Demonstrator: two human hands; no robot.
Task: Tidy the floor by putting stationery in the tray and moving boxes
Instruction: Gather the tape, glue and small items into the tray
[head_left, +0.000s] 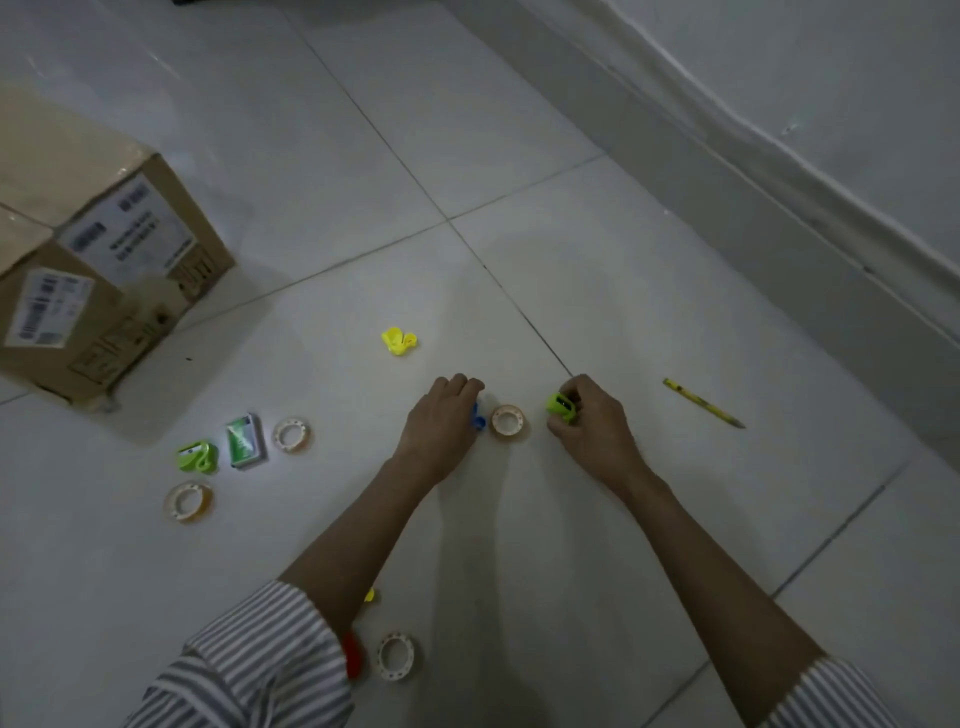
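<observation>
Translucent tape roll lies between the hands: left hand, at nine o'clock, grips something blue; right hand, at three, pinches a green sharpener.

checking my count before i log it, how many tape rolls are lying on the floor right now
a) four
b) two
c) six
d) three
a: four tape rolls show on the tiles: one between the hands, one beside the small green box, one nearer the camera on the left, and one by the striped sleeve.
</observation>
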